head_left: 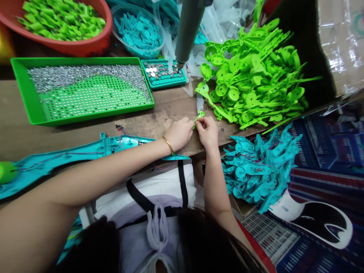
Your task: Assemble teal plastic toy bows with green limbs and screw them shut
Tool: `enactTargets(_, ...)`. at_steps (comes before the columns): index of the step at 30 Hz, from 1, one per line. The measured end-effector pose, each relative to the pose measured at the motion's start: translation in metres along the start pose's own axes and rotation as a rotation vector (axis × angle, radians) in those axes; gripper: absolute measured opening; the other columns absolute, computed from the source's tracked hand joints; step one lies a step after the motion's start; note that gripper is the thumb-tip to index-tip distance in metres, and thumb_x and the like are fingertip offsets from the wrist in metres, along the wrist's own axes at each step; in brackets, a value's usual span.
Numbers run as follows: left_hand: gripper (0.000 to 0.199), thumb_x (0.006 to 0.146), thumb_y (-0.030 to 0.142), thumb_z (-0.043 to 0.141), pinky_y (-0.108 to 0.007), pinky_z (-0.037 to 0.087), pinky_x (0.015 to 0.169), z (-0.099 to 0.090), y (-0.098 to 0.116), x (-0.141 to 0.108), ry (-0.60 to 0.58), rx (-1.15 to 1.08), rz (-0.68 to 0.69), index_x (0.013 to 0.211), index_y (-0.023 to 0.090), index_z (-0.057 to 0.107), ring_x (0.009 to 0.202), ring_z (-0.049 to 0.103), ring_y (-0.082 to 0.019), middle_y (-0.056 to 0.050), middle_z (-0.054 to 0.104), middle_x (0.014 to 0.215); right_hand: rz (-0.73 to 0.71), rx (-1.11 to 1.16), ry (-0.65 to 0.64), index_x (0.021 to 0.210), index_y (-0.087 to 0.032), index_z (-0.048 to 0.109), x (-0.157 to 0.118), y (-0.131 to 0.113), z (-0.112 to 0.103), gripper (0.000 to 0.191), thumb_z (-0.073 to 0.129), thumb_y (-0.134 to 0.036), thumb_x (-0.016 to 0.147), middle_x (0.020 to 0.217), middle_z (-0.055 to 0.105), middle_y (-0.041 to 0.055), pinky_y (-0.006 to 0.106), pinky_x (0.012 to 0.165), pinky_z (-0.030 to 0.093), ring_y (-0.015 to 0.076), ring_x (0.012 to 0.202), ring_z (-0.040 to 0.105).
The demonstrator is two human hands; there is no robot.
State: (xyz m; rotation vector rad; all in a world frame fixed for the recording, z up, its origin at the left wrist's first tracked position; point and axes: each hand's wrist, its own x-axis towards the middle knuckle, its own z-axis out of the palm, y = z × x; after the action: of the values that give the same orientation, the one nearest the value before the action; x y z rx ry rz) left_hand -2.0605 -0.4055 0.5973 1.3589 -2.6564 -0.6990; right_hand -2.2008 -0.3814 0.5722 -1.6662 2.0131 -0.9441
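Carton (338, 49) at far right bears unreadable green mark (358, 23); left hand (179, 133) and right hand (207, 132), fingers closed, both pinch one green piece (201, 114).

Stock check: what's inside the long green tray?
Green tray: small silvery metal pieces, mostly along its far side; perforated base exposed nearer. Base under the pieces is hidden.

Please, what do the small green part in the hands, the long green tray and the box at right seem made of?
Small green part: probably moulded plastic, from its even, bright colour; gloss is unclear.
Long green tray: likely smooth plastic, uniform in colour, with a perforated floor.
Box: apparently cardboard, dull brown where bare, with shiny, clear-looking tape.
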Motion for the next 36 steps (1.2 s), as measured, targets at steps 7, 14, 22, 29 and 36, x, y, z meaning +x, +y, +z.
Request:
enactTargets(7, 0.026, 0.093, 0.015, 0.042, -0.034, 0.047, 0.082, 0.002, -0.002, 0.002, -0.003, -0.018, 0.008, 0.102, 0.012, 0.065, 0.092, 0.063, -0.024, -0.013, 0.064, 0.098, -0.103, -0.494, -0.157, 0.091, -0.02, 0.068, -0.011, -0.02, -0.007, 0.029, 0.04, -0.014, 0.094, 0.101, 0.064, 0.0094, 0.031, 0.069, 0.041, 0.0202, 0.08, 0.057)
enactTargets(14, 0.027, 0.093, 0.016, 0.041, -0.034, 0.046, 0.082, 0.0, 0.0, 0.004, 0.022, -0.032, -0.005, 0.101, 0.012, 0.067, 0.092, 0.063, -0.024, -0.014, 0.067, 0.097, -0.143, -0.608, -0.227, 0.13, -0.016, 0.059, -0.03, -0.019, -0.011, 0.042, 0.037, -0.016, 0.094, 0.112, 0.062, 0.0166, 0.039, 0.075, 0.046, 0.0288, 0.097, 0.053)
enactTargets(22, 0.037, 0.083, 0.021, 0.057, -0.033, 0.047, 0.076, -0.01, -0.01, -0.01, 0.026, -0.179, -0.091, 0.119, 0.015, 0.066, 0.084, 0.065, -0.023, -0.008, 0.072, 0.091, -0.022, -0.446, -0.132, 0.132, -0.024, 0.06, -0.036, -0.012, -0.005, 0.049, 0.041, -0.012, 0.089, 0.118, 0.06, 0.014, 0.046, 0.086, 0.042, 0.0314, 0.107, 0.049)
enactTargets(29, 0.02, 0.072, 0.028, 0.065, -0.026, 0.047, 0.064, -0.01, -0.024, -0.022, 0.155, -0.607, -0.273, 0.083, 0.012, 0.071, 0.068, 0.06, -0.016, -0.005, 0.07, 0.076, -0.096, -0.269, -0.02, 0.123, -0.022, 0.067, -0.044, -0.011, 0.0, 0.036, 0.043, -0.024, 0.096, 0.113, 0.061, 0.0116, 0.04, 0.094, 0.039, 0.0254, 0.107, 0.05)
enactTargets(36, 0.023, 0.075, 0.024, 0.062, -0.024, 0.049, 0.067, -0.011, -0.007, -0.017, 0.363, -0.775, -0.263, 0.093, 0.013, 0.07, 0.07, 0.061, -0.014, -0.004, 0.071, 0.082, -0.095, -0.232, 0.001, 0.118, -0.023, 0.069, -0.048, -0.011, -0.001, 0.031, 0.05, -0.026, 0.094, 0.109, 0.063, 0.0101, 0.04, 0.094, 0.039, 0.0257, 0.105, 0.052)
